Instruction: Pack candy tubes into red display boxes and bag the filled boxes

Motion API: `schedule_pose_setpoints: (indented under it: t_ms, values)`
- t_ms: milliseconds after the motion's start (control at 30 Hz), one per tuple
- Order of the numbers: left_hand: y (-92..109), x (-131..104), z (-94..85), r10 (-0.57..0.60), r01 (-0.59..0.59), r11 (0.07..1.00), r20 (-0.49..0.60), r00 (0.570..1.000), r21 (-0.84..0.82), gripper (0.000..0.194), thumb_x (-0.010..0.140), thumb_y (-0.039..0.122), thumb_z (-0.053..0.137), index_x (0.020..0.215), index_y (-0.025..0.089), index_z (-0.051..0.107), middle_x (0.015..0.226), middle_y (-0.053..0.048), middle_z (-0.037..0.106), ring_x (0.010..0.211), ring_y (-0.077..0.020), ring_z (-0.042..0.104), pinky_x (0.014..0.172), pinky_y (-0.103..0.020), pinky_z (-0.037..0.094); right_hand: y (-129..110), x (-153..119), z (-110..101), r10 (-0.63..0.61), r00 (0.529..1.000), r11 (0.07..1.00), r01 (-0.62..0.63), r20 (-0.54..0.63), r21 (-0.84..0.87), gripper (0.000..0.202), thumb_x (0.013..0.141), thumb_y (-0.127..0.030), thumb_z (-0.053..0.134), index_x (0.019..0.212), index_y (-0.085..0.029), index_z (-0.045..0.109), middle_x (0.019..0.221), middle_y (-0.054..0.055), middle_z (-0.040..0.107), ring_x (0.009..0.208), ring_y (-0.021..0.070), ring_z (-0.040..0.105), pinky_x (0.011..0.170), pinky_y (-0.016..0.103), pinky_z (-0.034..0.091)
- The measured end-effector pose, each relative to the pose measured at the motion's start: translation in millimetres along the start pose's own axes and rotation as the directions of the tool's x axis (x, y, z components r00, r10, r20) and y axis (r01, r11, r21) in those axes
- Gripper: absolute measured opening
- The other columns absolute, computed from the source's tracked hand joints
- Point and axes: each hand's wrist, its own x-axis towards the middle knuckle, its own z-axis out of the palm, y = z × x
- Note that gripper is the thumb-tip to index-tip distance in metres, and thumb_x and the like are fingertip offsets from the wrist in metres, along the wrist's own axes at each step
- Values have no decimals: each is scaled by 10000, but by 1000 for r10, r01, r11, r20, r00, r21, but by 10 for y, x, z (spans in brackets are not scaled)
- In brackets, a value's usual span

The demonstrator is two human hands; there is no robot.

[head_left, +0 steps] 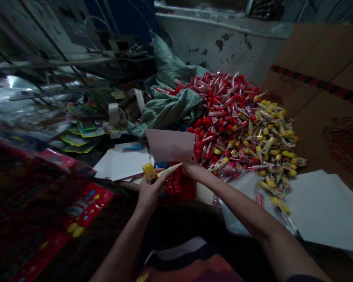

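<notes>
My left hand point(148, 194) is closed around a wrapped tube with a yellow cap point(148, 170); its pale pointed end reaches over a red box point(190, 192). Inside the box, red-capped tubes point(174, 185) stand packed together, with some blue ones at the left. A white card flap point(170, 145) rises at the box's far side. My right hand point(190, 169) is at the box's right side, against the lower edge of the flap. Its fingers are mostly hidden, so I cannot tell what they hold.
A large heap of wrapped red-capped tubes point(217, 113) and yellow-capped tubes point(278, 133) lies beyond the box to the right. White sheets point(122, 160) lie left, more white sheets point(326, 207) right. A green sack point(170, 105), a cardboard carton point(326, 98) and red printed packages point(85, 203) surround the spot.
</notes>
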Motion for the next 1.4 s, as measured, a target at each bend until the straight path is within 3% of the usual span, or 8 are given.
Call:
schedule_pose_setpoints:
  t_ms: [167, 267, 400, 667, 933, 1067, 1200, 1400]
  values:
    - [-19, -4, -103, -2, 2, 1000, -36, 999, 4, 542, 526, 412, 844, 941, 139, 627, 621, 36, 602, 512, -93, 559, 446, -169, 432, -75, -28, -42, 16, 998, 999, -19, -63, -47, 394, 865, -57, 410, 1246, -93, 502, 1242, 176, 590, 1090, 231, 577, 987, 342, 424]
    - [-36, 8, -112, 0, 0, 1000, -45, 999, -12, 551, 512, 404, 848, 935, 133, 622, 598, 40, 589, 501, -93, 548, 446, -176, 433, -104, -41, -56, 30, 998, 997, -33, -48, -65, 374, 855, -42, 422, 1212, -70, 528, 1155, 191, 631, 998, 239, 618, 915, 342, 468]
    - [-22, 5, -64, -19, 19, 1000, -34, 999, -7, 562, 510, 411, 848, 945, 137, 620, 636, 31, 612, 517, -93, 560, 448, -169, 432, -19, -43, -100, 12, 999, 998, -10, 30, -59, 200, 834, -93, 529, 992, -145, 642, 918, 80, 704, 804, 185, 647, 770, 253, 504]
    - [-66, 38, -90, -41, 42, 999, -34, 999, 30, 593, 512, 444, 836, 965, 135, 610, 665, 25, 609, 519, -84, 544, 448, -161, 429, -48, -89, -62, 25, 1000, 998, -24, 10, -50, 232, 857, -89, 461, 1032, -127, 609, 998, 142, 678, 901, 214, 640, 810, 284, 479]
    - [-102, 109, -55, -34, 36, 999, -48, 998, 38, 572, 509, 433, 831, 945, 136, 610, 642, 37, 588, 507, -86, 540, 443, -172, 425, 66, -81, -26, 3, 999, 1000, -4, 54, 20, 212, 850, -113, 489, 1040, -156, 573, 958, 85, 680, 833, 188, 622, 730, 264, 465]
    - [-102, 124, 0, -10, 12, 999, -40, 999, 48, 539, 532, 412, 821, 944, 139, 605, 627, 38, 589, 471, -83, 527, 440, -183, 417, 29, -171, 120, 76, 997, 995, -74, -17, 66, 330, 870, -141, 485, 1200, -139, 483, 988, 106, 677, 844, 202, 629, 696, 271, 464]
    - [-92, 111, 59, 1, 0, 996, -10, 1000, 89, 531, 556, 431, 798, 945, 137, 589, 643, 13, 619, 514, -120, 581, 462, -202, 444, -47, -278, 167, 112, 987, 987, -98, -115, 124, 263, 886, -135, 487, 1144, -159, 535, 989, 93, 687, 862, 193, 643, 729, 263, 467]
    - [-80, 137, 95, 20, -29, 974, 44, 999, 227, 466, 620, 492, 713, 902, 145, 585, 648, 6, 615, 537, -142, 569, 476, -233, 446, -119, -520, -250, 209, 901, 971, -147, -380, 186, 263, 915, -115, 401, 1112, -136, 574, 1106, 123, 634, 1032, 206, 583, 922, 323, 433]
